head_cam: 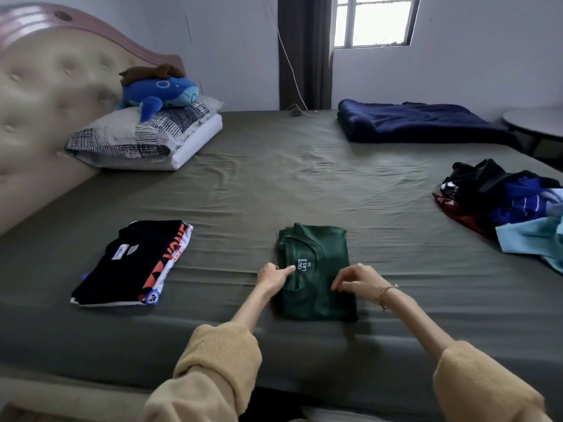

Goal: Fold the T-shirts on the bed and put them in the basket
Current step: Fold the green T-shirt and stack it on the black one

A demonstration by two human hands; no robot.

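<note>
On the bed (pixel 274 184), the left hand (pixel 272 277) points one finger onto the folded green shirt (pixel 316 269), the right hand (pixel 358 280) hovers with fingers curled, grip unclear, and the pile (pixel 502 205) runs off frame.

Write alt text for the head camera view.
Both hands, left hand and right hand, rest on a folded green T-shirt on an olive bed. A folded stack lies to its left, an unfolded pile of clothes at far right.

Left hand (pixel 272 277) forefinger extended, other fingers curled; right hand (pixel 358 280) fingers curled downward; both forearms reaching forward
</note>
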